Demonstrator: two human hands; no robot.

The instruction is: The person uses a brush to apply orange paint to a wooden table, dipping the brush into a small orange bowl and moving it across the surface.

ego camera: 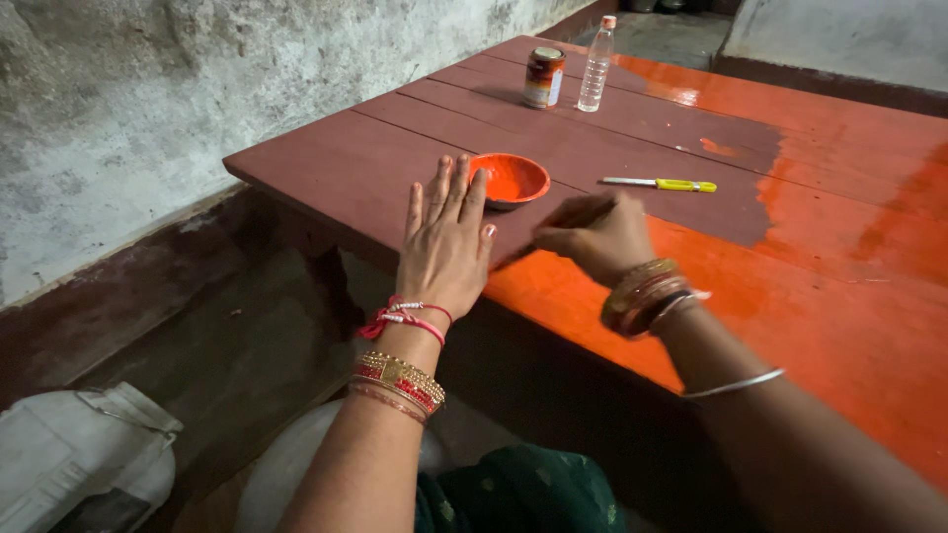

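My left hand (449, 242) lies flat, fingers spread, on the unpainted dark red part of the wooden table (365, 163), just in front of a small orange bowl of paint (510, 181). My right hand (597, 237) is closed around a paintbrush (563, 222) whose tip rests at the edge where wet orange paint (790, 286) meets the dull red wood. The brush is blurred and mostly hidden by my fingers. Both wrists carry bangles and red threads.
A screwdriver with a yellow handle (660, 184) lies behind the bowl. A paint tin (543, 77) and a clear plastic bottle (595, 65) stand at the table's far end. A rough grey wall (148, 89) runs on the left. A white jerrycan (84, 459) sits on the floor.
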